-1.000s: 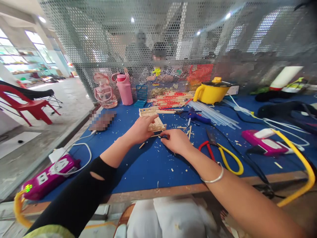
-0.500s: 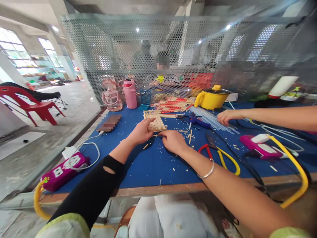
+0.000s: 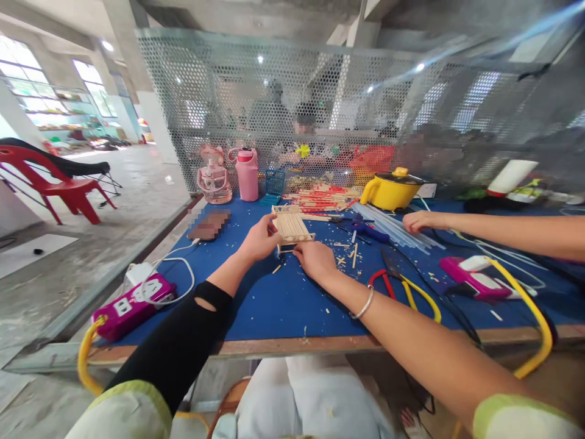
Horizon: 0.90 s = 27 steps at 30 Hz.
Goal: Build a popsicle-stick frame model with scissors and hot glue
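Observation:
A small bed-shaped frame of pale wooden sticks (image 3: 293,227) sits on the blue table, its slatted top facing up. My left hand (image 3: 261,238) grips its left side, thumb and fingers closed on the edge. At the near end, my right hand (image 3: 315,259) is closed, fingertips against a short wooden stick (image 3: 287,248) low across the frame; the fingers partly hide it. Red-and-yellow-handled cutters (image 3: 404,280) lie to the right of my right hand. Behind them is a blue glue gun (image 3: 369,230).
Red-marked sticks (image 3: 320,198) pile up behind the frame. A yellow pot (image 3: 393,190), pink bottle (image 3: 247,177) and clear jug (image 3: 214,183) stand at the back. Purple power strips (image 3: 137,308) lie at both sides. Another person's hand (image 3: 418,221) touches translucent glue sticks (image 3: 393,228).
The view has shifted slightly. My left hand's fingers have moved off the frame's top to its left edge, and the near end looks tilted up more, showing its legs.

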{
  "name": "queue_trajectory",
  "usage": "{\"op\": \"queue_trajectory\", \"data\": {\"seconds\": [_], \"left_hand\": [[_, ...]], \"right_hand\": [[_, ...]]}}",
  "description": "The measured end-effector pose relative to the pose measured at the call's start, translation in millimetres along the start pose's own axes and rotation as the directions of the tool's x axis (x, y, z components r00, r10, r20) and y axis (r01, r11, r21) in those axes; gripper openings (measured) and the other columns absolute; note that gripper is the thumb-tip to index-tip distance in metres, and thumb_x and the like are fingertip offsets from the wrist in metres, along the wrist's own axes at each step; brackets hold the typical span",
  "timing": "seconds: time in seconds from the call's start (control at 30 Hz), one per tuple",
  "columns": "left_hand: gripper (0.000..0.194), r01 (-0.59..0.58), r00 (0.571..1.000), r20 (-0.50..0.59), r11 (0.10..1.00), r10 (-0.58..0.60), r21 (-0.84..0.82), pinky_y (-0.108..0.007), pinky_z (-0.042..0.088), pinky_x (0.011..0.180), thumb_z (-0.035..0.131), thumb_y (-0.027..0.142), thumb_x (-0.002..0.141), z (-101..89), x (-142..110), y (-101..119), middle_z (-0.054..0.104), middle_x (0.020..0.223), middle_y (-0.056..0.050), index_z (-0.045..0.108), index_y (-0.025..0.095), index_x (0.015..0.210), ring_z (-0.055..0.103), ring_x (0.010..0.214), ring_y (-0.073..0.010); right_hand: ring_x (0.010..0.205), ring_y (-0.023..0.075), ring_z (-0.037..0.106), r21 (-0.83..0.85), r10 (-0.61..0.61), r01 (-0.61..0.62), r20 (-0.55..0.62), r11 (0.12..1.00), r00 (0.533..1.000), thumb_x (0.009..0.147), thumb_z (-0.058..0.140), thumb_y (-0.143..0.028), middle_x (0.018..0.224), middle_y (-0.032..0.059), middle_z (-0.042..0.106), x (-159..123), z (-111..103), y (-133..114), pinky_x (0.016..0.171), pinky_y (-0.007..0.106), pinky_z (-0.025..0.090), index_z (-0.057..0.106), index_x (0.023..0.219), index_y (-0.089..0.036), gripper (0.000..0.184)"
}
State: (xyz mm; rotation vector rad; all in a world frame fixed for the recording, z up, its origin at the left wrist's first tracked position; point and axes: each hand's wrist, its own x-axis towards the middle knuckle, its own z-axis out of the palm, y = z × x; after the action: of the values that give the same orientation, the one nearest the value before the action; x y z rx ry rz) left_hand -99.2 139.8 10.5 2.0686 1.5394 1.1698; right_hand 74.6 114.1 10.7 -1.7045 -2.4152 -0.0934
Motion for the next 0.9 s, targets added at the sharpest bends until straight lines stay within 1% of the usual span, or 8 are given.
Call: {"op": "queue_trajectory", "data": {"seconds": [0.07, 0.17, 0.33, 0.43, 0.57, 0.63, 0.77, 0.9], "left_hand": [[0.067, -0.007, 0.997, 0.073, 1.0, 0.006, 0.014, -0.031, 0.05, 0.074, 0.065, 0.027, 0.067, 2.9, -3.2, 1.1, 0.066, 0.089, -0.006, 0.044, 0.011, 0.129, 0.062, 0.078, -0.0186], [0.076, -0.009, 0.993, 0.118, 0.999, 0.005, 0.032, -0.032, 0.048, 0.072, 0.068, 0.035, 0.066, 7.4, -6.3, 3.1, 0.067, 0.085, -0.007, 0.04, 0.009, 0.132, 0.063, 0.078, -0.0206], [0.074, 0.007, 0.991, 0.132, 0.999, -0.014, 0.054, -0.03, 0.046, 0.066, 0.064, 0.034, 0.072, 11.4, -5.7, 2.3, 0.067, 0.075, -0.004, 0.036, 0.009, 0.136, 0.062, 0.072, -0.0197], [0.074, 0.016, 0.991, 0.132, 0.998, -0.024, 0.066, -0.029, 0.045, 0.066, 0.063, 0.034, 0.073, 12.6, -4.8, 0.7, 0.067, 0.073, -0.004, 0.035, 0.009, 0.137, 0.062, 0.072, -0.0192], [0.075, 0.018, 0.99, 0.141, 0.997, -0.029, 0.074, -0.029, 0.044, 0.064, 0.062, 0.035, 0.073, 12.9, -4.8, 0.9, 0.066, 0.071, -0.003, 0.035, 0.009, 0.137, 0.062, 0.069, -0.0186], [0.075, 0.017, 0.989, 0.142, 0.997, -0.027, 0.075, -0.029, 0.044, 0.065, 0.062, 0.035, 0.073, 12.8, -5.2, 2.1, 0.066, 0.072, -0.004, 0.035, 0.008, 0.137, 0.061, 0.07, -0.0188], [0.075, 0.018, 0.989, 0.145, 0.997, -0.029, 0.076, -0.029, 0.043, 0.064, 0.061, 0.035, 0.074, 12.5, -5.9, 4.3, 0.066, 0.072, -0.004, 0.033, 0.008, 0.138, 0.061, 0.07, -0.0186], [0.076, 0.013, 0.988, 0.149, 0.996, -0.026, 0.089, -0.028, 0.042, 0.061, 0.06, 0.036, 0.074, 12.1, -5.8, 4.0, 0.066, 0.072, -0.003, 0.032, 0.009, 0.139, 0.06, 0.068, -0.018]], "right_hand": [[0.09, 0.022, 0.066, -0.007, -0.006, 0.006, -0.004, 1.0, 1.0, 0.09, 0.043, -0.034, 0.095, 0.0081, 0.072, -0.1, -1.5, 0.4, 0.074, 0.029, 0.046, 0.07, 0.093, -0.023, 0.029], [0.09, 0.0214, 0.066, -0.01, -0.012, 0.012, -0.003, 1.0, 1.0, 0.09, 0.043, -0.034, 0.097, 0.0089, 0.072, -1.8, -3.9, 2.4, 0.075, 0.028, 0.046, 0.07, 0.095, -0.022, 0.029], [0.093, 0.0202, 0.065, 0.012, -0.039, 0.039, 0.017, 0.999, 0.999, 0.089, 0.045, -0.032, 0.097, 0.0071, 0.072, -1.3, -5.3, 7.7, 0.078, 0.027, 0.044, 0.07, 0.094, -0.024, 0.027], [0.092, 0.0198, 0.065, 0.039, -0.054, 0.053, 0.033, 0.998, 0.998, 0.087, 0.046, -0.026, 0.097, 0.0055, 0.072, 3.1, -7.0, 13.4, 0.075, 0.026, 0.044, 0.07, 0.093, -0.025, 0.025], [0.09, 0.0199, 0.064, 0.064, -0.043, 0.041, 0.032, 0.997, 0.999, 0.085, 0.043, -0.02, 0.097, 0.0054, 0.071, 7.0, -11.2, 22.6, 0.072, 0.026, 0.044, 0.068, 0.095, -0.024, 0.027], [0.091, 0.0197, 0.064, 0.072, -0.052, 0.049, 0.033, 0.996, 0.998, 0.086, 0.043, -0.022, 0.099, 0.005, 0.071, 6.5, -12.2, 24.9, 0.074, 0.026, 0.043, 0.068, 0.096, -0.024, 0.027], [0.094, 0.0192, 0.063, 0.09, -0.096, 0.09, 0.059, 0.992, 0.994, 0.084, 0.052, -0.033, 0.1, 0.0035, 0.071, 4.8, -10.2, 20.9, 0.078, 0.026, 0.043, 0.069, 0.095, -0.026, 0.021], [0.094, 0.0187, 0.063, 0.11, -0.094, 0.086, 0.068, 0.99, 0.993, 0.084, 0.055, -0.032, 0.096, 0.0048, 0.071, 1.8, -12.9, 15.8, 0.079, 0.026, 0.043, 0.069, 0.088, -0.023, 0.017]]}}
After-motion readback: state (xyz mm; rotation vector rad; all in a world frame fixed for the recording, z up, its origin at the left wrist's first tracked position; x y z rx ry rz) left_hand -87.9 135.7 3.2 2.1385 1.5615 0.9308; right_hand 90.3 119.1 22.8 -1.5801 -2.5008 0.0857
